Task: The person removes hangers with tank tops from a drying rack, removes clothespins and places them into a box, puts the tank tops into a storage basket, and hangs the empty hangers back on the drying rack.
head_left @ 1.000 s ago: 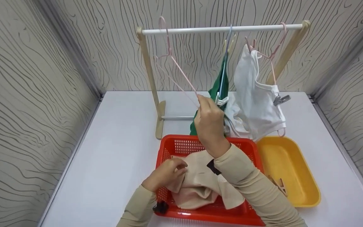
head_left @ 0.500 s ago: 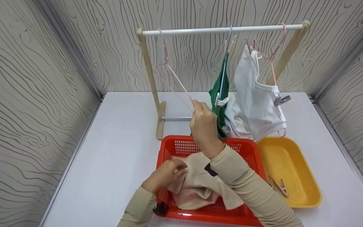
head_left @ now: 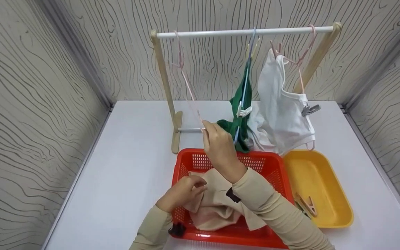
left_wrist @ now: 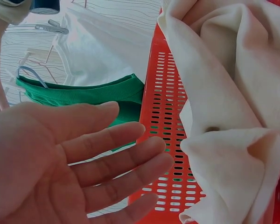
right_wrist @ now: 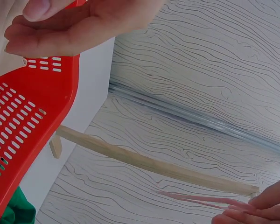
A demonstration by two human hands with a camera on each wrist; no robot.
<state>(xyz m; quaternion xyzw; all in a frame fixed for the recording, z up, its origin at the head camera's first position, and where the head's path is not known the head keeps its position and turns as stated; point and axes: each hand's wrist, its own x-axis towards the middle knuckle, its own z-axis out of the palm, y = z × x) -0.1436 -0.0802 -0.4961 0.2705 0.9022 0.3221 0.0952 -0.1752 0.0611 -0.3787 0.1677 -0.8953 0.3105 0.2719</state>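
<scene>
My right hand pinches the lower corner of a bare pink clothes hanger, whose hook sits on the white rod near its left end. The right wrist view also catches the pink hanger between the fingertips. Beside the red basket's left wall, my left hand lies over beige cloth inside the red basket. In the left wrist view the left hand has its fingers extended and nothing in its palm; the beige cloth is apart from it there.
A green garment hangs on a blue hanger with a white clip. Right of it hangs a white garment with a grey clip. Clothespins lie in a yellow tray. A wooden post supports the rod.
The right hand has moved down and left with the hanger's corner; the hook has dropped from above the rod onto it. The green garment has swung slightly. The left hand has stayed put.
</scene>
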